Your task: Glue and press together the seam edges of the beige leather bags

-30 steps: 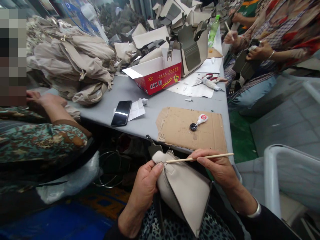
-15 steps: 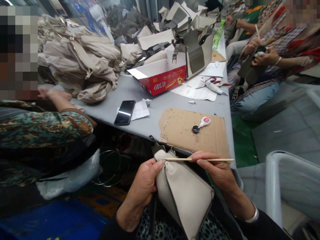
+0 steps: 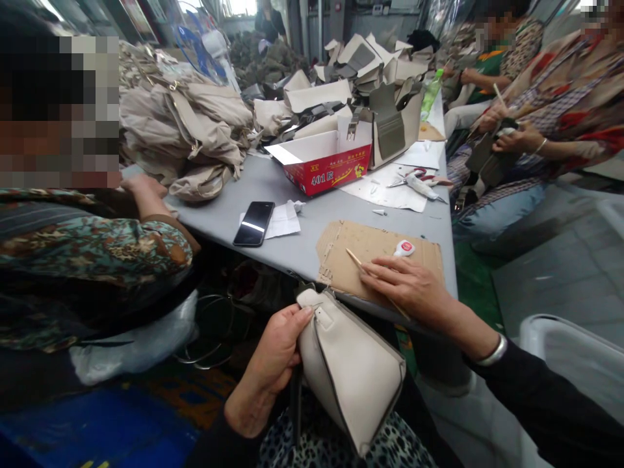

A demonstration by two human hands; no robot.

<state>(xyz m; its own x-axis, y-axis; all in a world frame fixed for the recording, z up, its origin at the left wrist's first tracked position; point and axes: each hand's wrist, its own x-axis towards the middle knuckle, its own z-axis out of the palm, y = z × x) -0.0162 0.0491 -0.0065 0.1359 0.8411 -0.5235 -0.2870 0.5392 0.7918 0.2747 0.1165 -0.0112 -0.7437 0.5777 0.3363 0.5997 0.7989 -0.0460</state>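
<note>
My left hand [image 3: 275, 351] pinches the top corner of a beige handbag [image 3: 363, 370] with dark edging, held tilted over my lap. A small stitched tab with a tiny hole shows beside my thumb. Over a flat piece of cardboard [image 3: 336, 244] at the table edge, my right hand [image 3: 407, 286] has its fingers closed around a thin wooden stick [image 3: 353, 257]. One pointed end of the stick sticks out to the left and the other shows below the palm. Just beyond the fingers lies a small white bottle [image 3: 404, 248] with a red label.
A black phone [image 3: 254, 223] lies on paper at the left. Behind it stands a red open box [image 3: 336, 171]; pliers [image 3: 422, 185] lie to its right. Beige bags [image 3: 195, 123] are heaped at the back. People sit at both sides; a pale plastic bin [image 3: 570, 331] stands at lower right.
My right hand has moved away from the bag, up and forward onto the cardboard with the stick, covering the small black round thing there. The left hand still holds the bag.
</note>
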